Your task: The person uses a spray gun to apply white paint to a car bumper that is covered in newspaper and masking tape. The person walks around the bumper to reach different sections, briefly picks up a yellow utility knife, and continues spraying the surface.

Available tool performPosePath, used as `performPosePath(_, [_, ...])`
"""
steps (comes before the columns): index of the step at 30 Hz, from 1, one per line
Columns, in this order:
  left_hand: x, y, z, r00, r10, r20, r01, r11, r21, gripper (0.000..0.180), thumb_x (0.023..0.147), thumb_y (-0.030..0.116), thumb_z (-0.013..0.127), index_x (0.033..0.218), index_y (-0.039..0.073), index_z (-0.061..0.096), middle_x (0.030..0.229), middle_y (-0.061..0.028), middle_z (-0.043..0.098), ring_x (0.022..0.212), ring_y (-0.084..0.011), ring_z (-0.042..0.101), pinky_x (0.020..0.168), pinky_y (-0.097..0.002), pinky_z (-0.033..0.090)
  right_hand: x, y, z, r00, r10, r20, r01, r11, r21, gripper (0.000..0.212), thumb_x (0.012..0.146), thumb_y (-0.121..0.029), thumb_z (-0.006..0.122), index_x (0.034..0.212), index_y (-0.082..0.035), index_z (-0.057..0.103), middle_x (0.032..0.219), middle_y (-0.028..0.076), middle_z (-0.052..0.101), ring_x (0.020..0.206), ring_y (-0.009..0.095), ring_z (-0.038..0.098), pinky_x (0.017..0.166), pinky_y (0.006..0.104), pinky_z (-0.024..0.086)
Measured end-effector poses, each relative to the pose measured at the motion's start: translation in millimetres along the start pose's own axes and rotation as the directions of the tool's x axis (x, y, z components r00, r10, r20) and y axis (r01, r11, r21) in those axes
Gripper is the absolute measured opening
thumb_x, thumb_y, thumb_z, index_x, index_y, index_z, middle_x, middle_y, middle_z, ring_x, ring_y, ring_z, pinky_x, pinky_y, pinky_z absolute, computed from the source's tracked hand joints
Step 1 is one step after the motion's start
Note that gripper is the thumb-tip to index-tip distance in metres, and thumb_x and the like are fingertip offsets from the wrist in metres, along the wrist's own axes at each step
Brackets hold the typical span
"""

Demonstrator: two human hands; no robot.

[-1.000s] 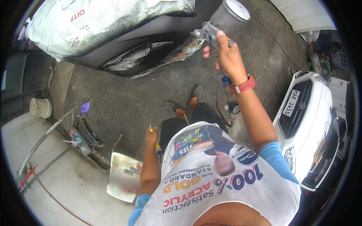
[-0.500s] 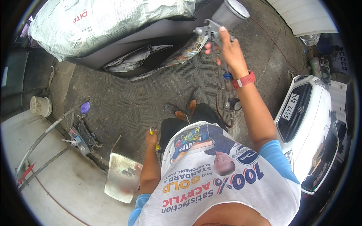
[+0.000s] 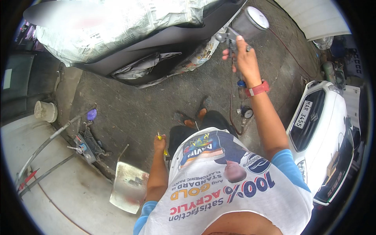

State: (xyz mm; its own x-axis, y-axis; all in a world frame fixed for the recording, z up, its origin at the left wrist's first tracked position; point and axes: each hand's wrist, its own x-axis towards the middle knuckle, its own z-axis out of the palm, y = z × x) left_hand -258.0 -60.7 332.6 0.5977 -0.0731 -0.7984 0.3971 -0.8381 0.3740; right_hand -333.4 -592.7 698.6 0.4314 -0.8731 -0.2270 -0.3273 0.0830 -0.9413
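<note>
My right hand (image 3: 247, 62) is wrapped round a metal spray gun (image 3: 234, 41) with a grey, white-lidded cup (image 3: 253, 21). Below its grip hang a blue fitting, a clear filter bowl, a round gauge (image 3: 246, 112) and a hose. The gun is beside the right end of a dark grey car bumper (image 3: 117, 58), apart from it. Newspaper (image 3: 133, 29) covers the car above, and more paper masks the bumper's openings. Low by my left hip, my left hand (image 3: 159, 145) is closed on a small yellow thing (image 3: 159, 137); its kind is unclear.
A white car (image 3: 325, 121) stands close on my right. On the left are a dirty bucket (image 3: 46, 111), a metal stand (image 3: 84, 149) with tubes, and a stained pale panel (image 3: 127, 188). A thin hose (image 3: 288, 47) crosses the floor at the far right.
My right hand and the spray gun have shifted right and slightly nearer, away from the bumper. The gauge and hose swung along. My left hand stays almost in place.
</note>
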Motion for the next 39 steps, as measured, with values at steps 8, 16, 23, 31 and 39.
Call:
performPosePath(8, [1,-7,-4,0.995,0.053,-0.09,-0.045,0.995,0.092,0.046,0.094,0.04,0.07,0.111,-0.002,0.061,0.101,-0.0229,0.072,0.099,-0.0381,0.071,0.087,-0.0468,0.053,-18,-42,68,0.954,-0.08,0.288,0.051,0.993,0.107,0.062,0.111,-0.053,0.04,0.124,0.001,0.066,0.087,0.011,0.075,0.075,0.015,0.074,0.042,0.024,0.046])
performPosePath(16, [-33,15,-6,0.998,-0.011,-0.06,0.029,0.949,0.315,0.076,0.094,0.057,0.063,0.144,0.001,0.052,0.139,-0.0289,0.061,0.133,-0.0441,0.057,0.111,-0.0492,0.045,0,-36,41,0.992,0.075,0.097,-0.085,0.991,0.105,0.067,0.107,-0.063,0.041,0.121,-0.002,0.066,0.088,0.009,0.075,0.076,0.014,0.074,0.041,0.0238,0.044])
performPosePath(23, [-78,148,-10,0.945,0.318,0.077,-0.326,0.899,0.293,0.057,0.098,0.048,0.064,0.137,0.008,0.055,0.127,-0.0237,0.069,0.122,-0.0436,0.064,0.1,-0.0512,0.05,-9,-2,-22,0.986,0.09,-0.138,-0.083,0.995,0.05,0.062,0.109,-0.056,0.04,0.122,-0.002,0.067,0.087,0.007,0.074,0.073,0.013,0.072,0.042,0.024,0.043])
performPosePath(31, [-165,338,42,0.503,0.619,0.603,-0.119,0.741,-0.661,0.019,0.101,0.024,0.072,0.113,0.013,0.062,0.1,-0.0019,0.071,0.083,-0.0074,0.06,0.071,-0.0224,0.048,-45,12,7,1.0,-0.012,0.0,0.012,1.0,-0.003,0.061,0.112,-0.051,0.037,0.125,0.002,0.064,0.092,0.011,0.076,0.077,0.016,0.074,0.046,0.0249,0.048])
performPosePath(39, [-188,347,57,0.542,0.673,0.503,0.144,0.516,-0.845,0.021,0.098,0.014,0.075,0.112,0.015,0.059,0.105,0.0019,0.065,0.09,-0.0114,0.063,0.075,-0.026,0.051,-61,-10,83,0.978,-0.127,0.167,0.129,0.992,-0.002,0.059,0.112,-0.05,0.039,0.124,-0.001,0.069,0.088,0.007,0.075,0.061,0.01,0.064,0.045,0.0249,0.046])
